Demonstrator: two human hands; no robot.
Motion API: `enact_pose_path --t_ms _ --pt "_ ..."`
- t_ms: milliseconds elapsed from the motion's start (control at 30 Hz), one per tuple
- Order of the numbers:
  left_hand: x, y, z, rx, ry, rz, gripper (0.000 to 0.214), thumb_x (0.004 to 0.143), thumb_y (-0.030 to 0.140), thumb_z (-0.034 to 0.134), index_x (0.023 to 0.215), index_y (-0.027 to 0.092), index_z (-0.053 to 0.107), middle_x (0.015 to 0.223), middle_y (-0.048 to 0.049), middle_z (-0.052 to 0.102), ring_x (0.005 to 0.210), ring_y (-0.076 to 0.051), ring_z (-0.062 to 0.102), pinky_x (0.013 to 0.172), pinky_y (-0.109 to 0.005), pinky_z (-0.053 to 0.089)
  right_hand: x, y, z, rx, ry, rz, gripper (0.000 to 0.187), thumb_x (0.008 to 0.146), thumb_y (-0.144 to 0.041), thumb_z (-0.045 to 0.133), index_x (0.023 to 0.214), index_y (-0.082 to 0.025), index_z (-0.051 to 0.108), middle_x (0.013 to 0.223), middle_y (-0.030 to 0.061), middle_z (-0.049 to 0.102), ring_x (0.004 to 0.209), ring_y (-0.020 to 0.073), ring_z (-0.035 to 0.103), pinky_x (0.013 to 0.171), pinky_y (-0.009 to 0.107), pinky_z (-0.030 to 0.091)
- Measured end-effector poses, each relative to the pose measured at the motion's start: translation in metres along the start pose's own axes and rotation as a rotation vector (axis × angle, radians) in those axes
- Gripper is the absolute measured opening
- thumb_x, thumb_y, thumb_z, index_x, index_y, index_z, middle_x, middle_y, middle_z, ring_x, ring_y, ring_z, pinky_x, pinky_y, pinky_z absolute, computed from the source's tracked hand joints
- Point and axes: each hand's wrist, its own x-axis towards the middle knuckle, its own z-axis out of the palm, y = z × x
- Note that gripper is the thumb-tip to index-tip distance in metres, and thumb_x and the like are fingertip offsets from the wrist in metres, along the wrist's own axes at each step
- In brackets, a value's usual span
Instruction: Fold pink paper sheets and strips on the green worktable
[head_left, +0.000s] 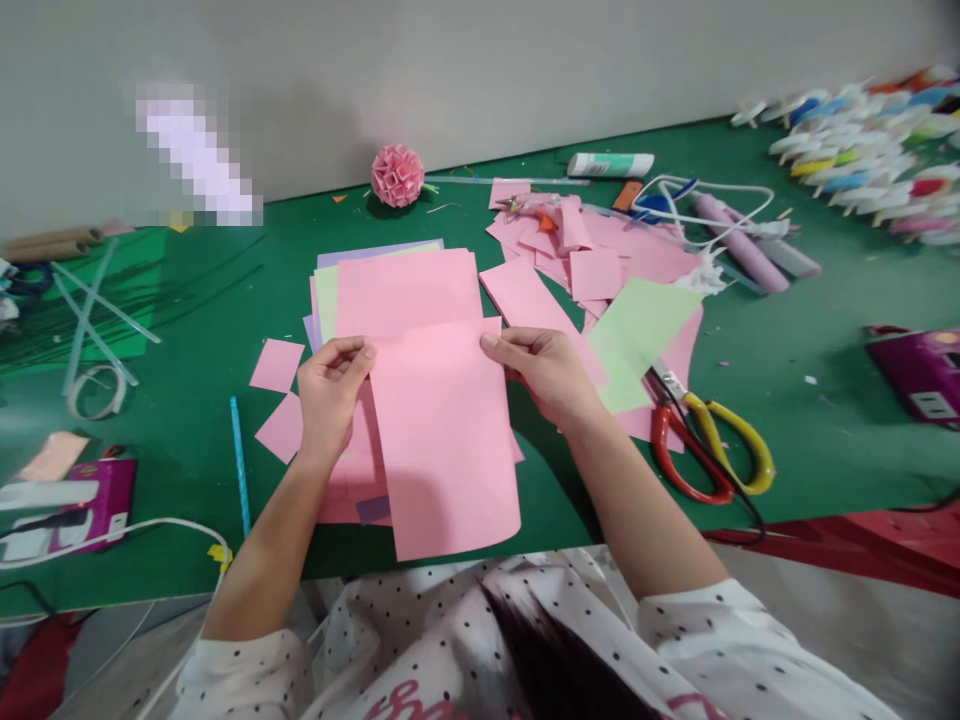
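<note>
A pink sheet of paper (450, 430), folded lengthwise with its right side curving round, is held between my two hands over the stack. My left hand (330, 390) pinches its upper left corner between thumb and fingers. At the upper right corner, my right hand (544, 370) pinches it the same way. Beneath lies a stack of coloured paper (405, 285) in pink, green and purple. Small pink squares (276, 364) rest left of the stack. Scissors (709, 450) with red and yellow handles lie beyond my right forearm.
A pink folded-paper ball (398, 176) stands near the wall. Pink scraps (592, 250), a green sheet (637, 335) and a glue stick (611, 165) are at the right. A blue pencil (240, 465), tape roll (97, 392) and purple power strip (112, 500) lie left on the green table (202, 300).
</note>
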Motion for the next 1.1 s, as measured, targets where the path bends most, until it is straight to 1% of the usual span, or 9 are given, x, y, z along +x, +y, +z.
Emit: enact_pose_path --t_ms 100,233,400,600,767,833,900,1000,1100 --pt "-0.001 0.003 0.0 -0.115 -0.071 -0.086 0.029 0.068 0.042 0.093 0.087 0.024 0.081 0.079 0.0006 0.071 0.069 -0.009 0.062 0.066 -0.023 0.052 0.0 -0.003 0.0 0.075 -0.009 0.041 0.045 0.057 -0.057 0.095 0.061 -0.02 0.071 0.061 -0.0027 0.055 0.058 0.0097 0.046 0.055 0.025 0.041" --pt "-0.002 0.007 -0.001 -0.192 -0.167 -0.134 0.035 0.07 0.048 0.09 0.097 0.028 0.081 0.075 0.0019 0.069 0.065 -0.01 0.061 0.062 -0.023 0.053 -0.001 -0.007 0.002 0.136 -0.022 0.098 0.045 0.051 -0.054 0.098 0.061 -0.019 0.072 0.063 -0.0017 0.061 0.06 0.0101 0.052 0.056 0.025 0.043" --pt "-0.001 0.008 -0.002 -0.184 -0.185 -0.174 0.04 0.066 0.052 0.092 0.095 0.028 0.08 0.086 -0.0008 0.074 0.075 -0.013 0.067 0.068 -0.027 0.058 -0.002 -0.008 0.003 0.124 -0.025 0.081 0.043 0.053 -0.056 0.096 0.063 -0.021 0.074 0.066 0.0 0.066 0.061 0.0125 0.055 0.057 0.027 0.047" --pt "-0.001 0.006 -0.004 -0.177 -0.187 -0.175 0.037 0.068 0.053 0.09 0.094 0.027 0.08 0.076 0.0009 0.067 0.068 -0.011 0.063 0.064 -0.025 0.056 -0.001 -0.006 0.002 0.137 -0.041 0.091 0.042 0.054 -0.054 0.097 0.067 -0.021 0.075 0.068 0.0002 0.069 0.062 0.0136 0.059 0.06 0.029 0.051" --pt "0.0 0.005 -0.005 -0.167 -0.216 -0.177 0.038 0.071 0.053 0.088 0.099 0.029 0.078 0.082 0.0 0.07 0.072 -0.013 0.065 0.068 -0.027 0.056 -0.002 -0.006 0.002 0.145 -0.042 0.092 0.042 0.053 -0.054 0.097 0.065 -0.021 0.074 0.068 0.0001 0.068 0.062 0.0134 0.058 0.059 0.028 0.05" --pt "0.0 0.005 -0.005 -0.151 -0.249 -0.165 0.04 0.074 0.058 0.084 0.101 0.028 0.077 0.083 -0.001 0.071 0.073 -0.014 0.066 0.067 -0.029 0.055 -0.001 -0.005 0.002 0.139 -0.025 0.073 0.042 0.054 -0.055 0.097 0.066 -0.021 0.075 0.067 -0.0002 0.067 0.062 0.0129 0.057 0.059 0.027 0.049" --pt "0.0 0.005 -0.005 -0.103 -0.275 -0.133 0.04 0.08 0.063 0.078 0.093 0.026 0.076 0.081 -0.0022 0.069 0.071 -0.015 0.064 0.064 -0.029 0.053 0.0 -0.004 0.001 0.112 -0.002 0.045 0.042 0.056 -0.057 0.095 0.07 -0.022 0.077 0.068 0.0 0.066 0.063 0.0139 0.057 0.059 0.029 0.049" --pt "0.0 0.004 -0.006 0.077 -0.244 -0.038 0.046 0.084 0.065 0.072 0.069 0.022 0.068 0.068 -0.0014 0.061 0.062 -0.013 0.057 0.057 -0.027 0.048 0.001 0.0 -0.001 0.019 0.039 -0.008 0.042 0.061 -0.062 0.091 0.07 -0.023 0.075 0.064 -0.0001 0.062 0.061 0.015 0.053 0.057 0.03 0.046" --pt "0.001 0.004 -0.007 0.195 -0.205 0.015 0.045 0.085 0.059 0.074 0.063 0.021 0.064 0.06 0.0006 0.057 0.057 -0.012 0.054 0.055 -0.027 0.046 0.002 0.003 -0.001 -0.057 0.079 -0.057 0.043 0.065 -0.063 0.088 0.066 -0.023 0.072 0.06 -0.0016 0.054 0.058 0.0131 0.045 0.055 0.029 0.039"
